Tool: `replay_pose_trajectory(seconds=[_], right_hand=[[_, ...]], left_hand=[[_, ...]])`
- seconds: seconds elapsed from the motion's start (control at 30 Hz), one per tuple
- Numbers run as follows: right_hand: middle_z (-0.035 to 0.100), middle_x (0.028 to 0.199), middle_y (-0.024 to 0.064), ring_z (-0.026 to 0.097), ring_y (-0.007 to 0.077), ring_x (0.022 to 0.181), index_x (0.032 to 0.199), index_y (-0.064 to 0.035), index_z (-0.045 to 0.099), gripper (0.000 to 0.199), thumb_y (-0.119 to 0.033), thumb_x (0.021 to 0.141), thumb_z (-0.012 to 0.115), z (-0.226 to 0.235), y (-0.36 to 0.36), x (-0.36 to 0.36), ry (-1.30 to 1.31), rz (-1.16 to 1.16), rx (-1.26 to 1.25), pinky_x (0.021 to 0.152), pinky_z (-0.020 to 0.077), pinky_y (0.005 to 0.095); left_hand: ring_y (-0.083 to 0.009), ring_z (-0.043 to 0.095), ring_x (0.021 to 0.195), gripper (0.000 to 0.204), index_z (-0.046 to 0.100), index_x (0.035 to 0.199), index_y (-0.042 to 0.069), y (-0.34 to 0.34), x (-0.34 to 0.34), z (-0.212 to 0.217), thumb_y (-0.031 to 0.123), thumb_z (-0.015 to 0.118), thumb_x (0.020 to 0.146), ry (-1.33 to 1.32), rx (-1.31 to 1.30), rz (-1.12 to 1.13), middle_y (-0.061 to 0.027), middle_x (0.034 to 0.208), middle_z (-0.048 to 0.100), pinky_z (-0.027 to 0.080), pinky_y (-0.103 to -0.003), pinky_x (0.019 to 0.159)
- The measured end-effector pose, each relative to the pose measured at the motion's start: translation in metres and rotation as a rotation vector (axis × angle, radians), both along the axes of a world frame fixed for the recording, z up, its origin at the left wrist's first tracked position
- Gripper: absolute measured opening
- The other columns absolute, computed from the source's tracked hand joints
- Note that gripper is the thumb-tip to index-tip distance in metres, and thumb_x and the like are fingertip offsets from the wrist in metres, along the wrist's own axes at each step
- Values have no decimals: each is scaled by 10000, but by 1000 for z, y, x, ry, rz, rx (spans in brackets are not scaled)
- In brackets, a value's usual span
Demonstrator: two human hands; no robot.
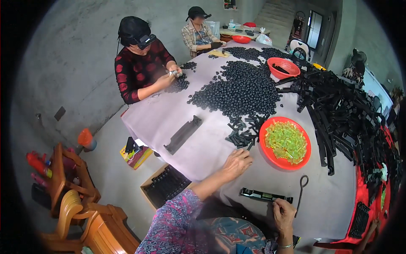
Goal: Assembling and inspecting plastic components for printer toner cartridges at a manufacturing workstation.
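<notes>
My right hand pinches the near edge of a black spirit level between thumb and fingers. A green vial shows in the middle of the level's body. My left hand is low over the cloth, its fingers loosely bent and partly apart, beside a heap of small black rectangular pieces. Whether its fingertips touch a piece is hard to see. A red bowl full of clear yellow-green vials stands to the right of that hand. Right of the level lies a dark metal rod with a looped end.
A large pile of black round parts covers the table's middle. Black level bodies heap up at right, by a red basket. Another black bar lies left. Two people sit across. A carton stands below the left edge.
</notes>
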State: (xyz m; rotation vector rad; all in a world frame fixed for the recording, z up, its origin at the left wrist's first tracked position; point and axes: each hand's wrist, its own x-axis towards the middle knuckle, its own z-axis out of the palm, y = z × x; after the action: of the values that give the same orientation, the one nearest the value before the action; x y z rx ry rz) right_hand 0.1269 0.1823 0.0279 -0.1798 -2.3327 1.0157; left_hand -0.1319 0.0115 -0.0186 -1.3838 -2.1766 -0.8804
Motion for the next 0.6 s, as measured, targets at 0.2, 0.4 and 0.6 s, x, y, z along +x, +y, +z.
replay_pose_trajectory(seconds=[0.2, 0.4, 0.6], right_hand=[[690, 778, 131, 634, 201, 614, 906, 15, 711, 67, 29, 840, 717, -4, 2, 1, 17, 11, 35, 601, 501, 299], [731, 913, 168, 716, 332, 801, 980, -11, 719, 123, -61, 867, 715, -6, 6, 3, -61, 49, 33, 732, 570, 407], [717, 905, 172, 710, 345, 830, 984, -12, 697, 129, -68, 868, 701, -11, 13, 2, 17, 71, 38, 744, 572, 423]], left_hand=[[-300, 586, 961, 155, 719, 956, 92, 3, 0, -2, 159, 762, 823, 28, 18, -14, -78, 948, 600, 485, -433, 867], [-321, 589, 936, 208, 743, 962, 68, -3, -3, -1, 162, 793, 783, 0, 32, -50, -96, 908, 621, 482, -448, 852], [-350, 580, 890, 114, 723, 900, 37, 8, 7, 21, 63, 757, 794, -92, -7, -50, -122, 870, 614, 455, -451, 818]])
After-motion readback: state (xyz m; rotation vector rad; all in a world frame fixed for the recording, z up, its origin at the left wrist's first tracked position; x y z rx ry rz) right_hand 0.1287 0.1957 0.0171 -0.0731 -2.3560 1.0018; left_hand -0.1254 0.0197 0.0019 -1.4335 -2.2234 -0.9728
